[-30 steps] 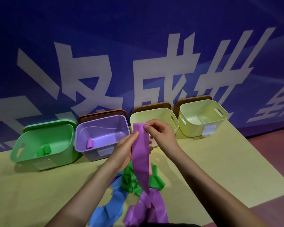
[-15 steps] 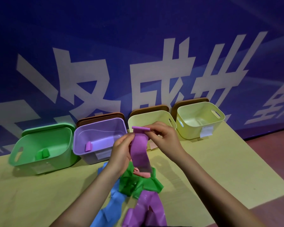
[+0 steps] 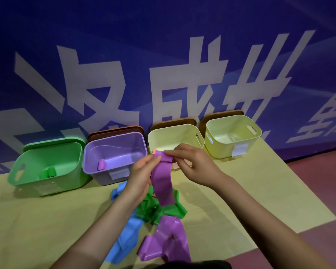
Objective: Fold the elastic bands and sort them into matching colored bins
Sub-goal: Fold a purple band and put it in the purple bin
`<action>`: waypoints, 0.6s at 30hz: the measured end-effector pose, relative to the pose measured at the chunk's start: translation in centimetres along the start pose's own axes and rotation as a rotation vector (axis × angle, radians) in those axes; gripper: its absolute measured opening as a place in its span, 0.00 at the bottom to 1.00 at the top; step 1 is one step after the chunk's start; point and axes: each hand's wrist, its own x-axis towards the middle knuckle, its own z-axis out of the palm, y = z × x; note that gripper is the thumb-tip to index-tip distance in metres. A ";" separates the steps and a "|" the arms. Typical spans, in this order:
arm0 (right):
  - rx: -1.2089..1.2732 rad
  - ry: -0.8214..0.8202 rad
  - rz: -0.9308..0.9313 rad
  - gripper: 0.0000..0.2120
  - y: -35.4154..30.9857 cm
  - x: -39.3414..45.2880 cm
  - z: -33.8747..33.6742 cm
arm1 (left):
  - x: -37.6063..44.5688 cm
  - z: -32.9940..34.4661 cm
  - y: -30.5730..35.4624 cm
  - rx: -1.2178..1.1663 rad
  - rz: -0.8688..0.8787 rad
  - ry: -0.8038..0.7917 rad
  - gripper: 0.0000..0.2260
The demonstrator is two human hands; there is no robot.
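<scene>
Both hands, left hand (image 3: 142,171) and right hand (image 3: 190,164), pinch the purple elastic band (image 3: 162,183) mid-bench, its top now rolled further over than a second ago, so folding's underway, purple bin (image 3: 114,152) next.

Purple band: top end being rolled; hanging length changed.

Relative to the purple bin (image 3: 114,152): 1.0 s ago the purple band (image 3: 162,183) hung as a flat strip from both hands in front of the bin's right corner, top end flat. At 0.5 s ago the top was turned over into a first fold. Now the top end is a thicker roll pinched between the left hand (image 3: 142,177) thumb and the right hand (image 3: 194,166) fingertips, just right of the bin's front right corner. The free strip below runs down onto the green band (image 3: 163,210) in the pile in front of the bin.
</scene>
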 end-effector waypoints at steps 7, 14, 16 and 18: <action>0.689 0.039 0.581 0.04 -1.9 0.8 1.3 | -0.3 0.4 -0.8 0.228 0.224 0.143 0.06; 0.730 0.007 0.613 0.06 -1.6 1.5 1.9 | -0.6 -0.1 -0.6 0.322 0.273 0.174 0.06; 0.725 -0.020 0.598 0.07 -1.6 1.7 1.9 | -0.5 -0.2 -0.5 0.330 0.290 0.176 0.06; 0.733 -0.041 0.586 0.07 -1.6 1.6 2.0 | -0.6 -0.2 -0.5 0.372 0.333 0.181 0.09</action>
